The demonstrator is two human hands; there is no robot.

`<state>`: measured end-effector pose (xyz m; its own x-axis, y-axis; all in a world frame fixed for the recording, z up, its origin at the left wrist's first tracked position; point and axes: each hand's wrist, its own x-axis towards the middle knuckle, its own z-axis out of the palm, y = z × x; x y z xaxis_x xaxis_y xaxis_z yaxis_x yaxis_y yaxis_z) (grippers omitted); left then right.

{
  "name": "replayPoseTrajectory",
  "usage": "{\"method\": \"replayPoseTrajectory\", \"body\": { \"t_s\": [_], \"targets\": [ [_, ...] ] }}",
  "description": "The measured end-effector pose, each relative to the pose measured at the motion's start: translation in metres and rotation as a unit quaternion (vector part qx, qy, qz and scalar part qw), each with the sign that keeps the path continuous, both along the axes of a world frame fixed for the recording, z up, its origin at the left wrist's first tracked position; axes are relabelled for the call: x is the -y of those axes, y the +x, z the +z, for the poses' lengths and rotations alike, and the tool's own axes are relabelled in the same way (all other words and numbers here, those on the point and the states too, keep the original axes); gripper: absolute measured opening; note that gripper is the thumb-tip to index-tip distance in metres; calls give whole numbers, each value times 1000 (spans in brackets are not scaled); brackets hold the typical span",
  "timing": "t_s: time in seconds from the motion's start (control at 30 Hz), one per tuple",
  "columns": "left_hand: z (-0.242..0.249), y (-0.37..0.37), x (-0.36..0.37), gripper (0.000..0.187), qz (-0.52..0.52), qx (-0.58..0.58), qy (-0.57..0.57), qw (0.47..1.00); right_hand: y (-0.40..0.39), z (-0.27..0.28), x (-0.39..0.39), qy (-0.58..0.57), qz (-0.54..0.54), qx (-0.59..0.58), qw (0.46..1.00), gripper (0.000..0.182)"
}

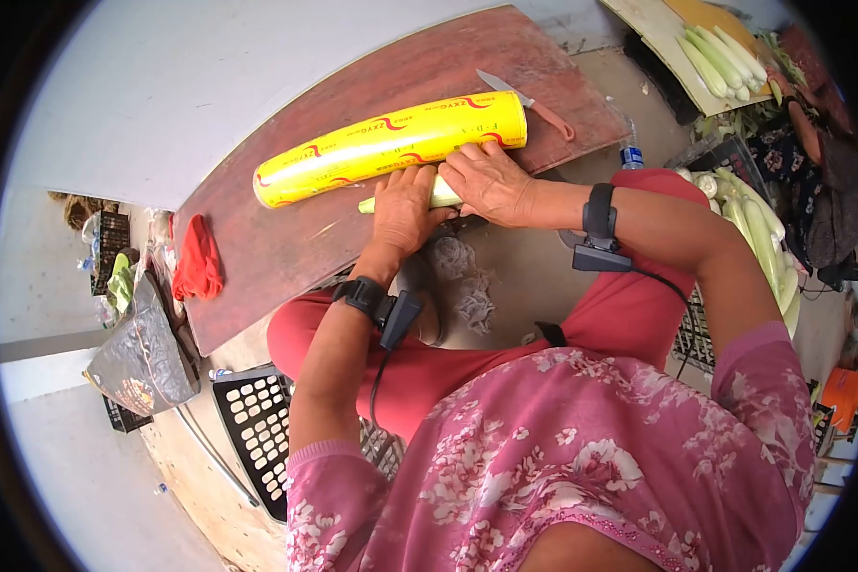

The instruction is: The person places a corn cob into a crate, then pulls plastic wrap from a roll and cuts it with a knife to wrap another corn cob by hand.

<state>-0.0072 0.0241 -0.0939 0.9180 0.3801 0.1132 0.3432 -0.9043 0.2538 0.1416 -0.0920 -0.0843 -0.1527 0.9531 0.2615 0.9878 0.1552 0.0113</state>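
A long yellow roll point(391, 143) with red and green print lies across the reddish-brown wooden board point(257, 253). Just in front of it, at the board's edge, a pale green vegetable point(441, 194) is held between my two hands. My left hand point(405, 210) is closed over its left part, with the tip sticking out beyond the fingers. My right hand point(489, 184) is closed on its right end, the fingertips close to the roll; that end is hidden under the palm. Behind the roll's right end lies a knife point(550, 117) with a pinkish handle.
A red cloth point(197, 259) hangs on the board's left corner. Pale vegetables point(758, 229) are piled at the right, and more point(720, 62) lie at the top right near another person's arm point(804, 129). A black crate point(257, 419) stands at the lower left.
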Motion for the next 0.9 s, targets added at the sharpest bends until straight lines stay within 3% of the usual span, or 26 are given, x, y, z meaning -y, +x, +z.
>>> {"method": "replayPoseTrajectory", "body": {
  "t_s": [0.2,0.4,0.5,0.6,0.67,0.9],
  "targets": [
    [-4,-1,-2,59,-10,32,7,999,5,-8,-11,-61,-3,-36,997,57],
    [-6,-10,11,53,-3,42,24,999,19,-2,-16,-170,71,-163,969,54],
    [-13,-13,13,54,-14,68,28,997,18,5,-16,-224,48,-212,950,54],
    [-16,-15,11,54,-25,80,31,996,20,-1,-18,-165,70,-243,953,50],
    [-15,-18,11,54,-31,78,31,996,22,-2,-18,-183,73,-271,942,48],
    [-23,-27,10,54,-50,119,42,991,29,-4,-20,-344,14,-407,846,46]
  ]
}}
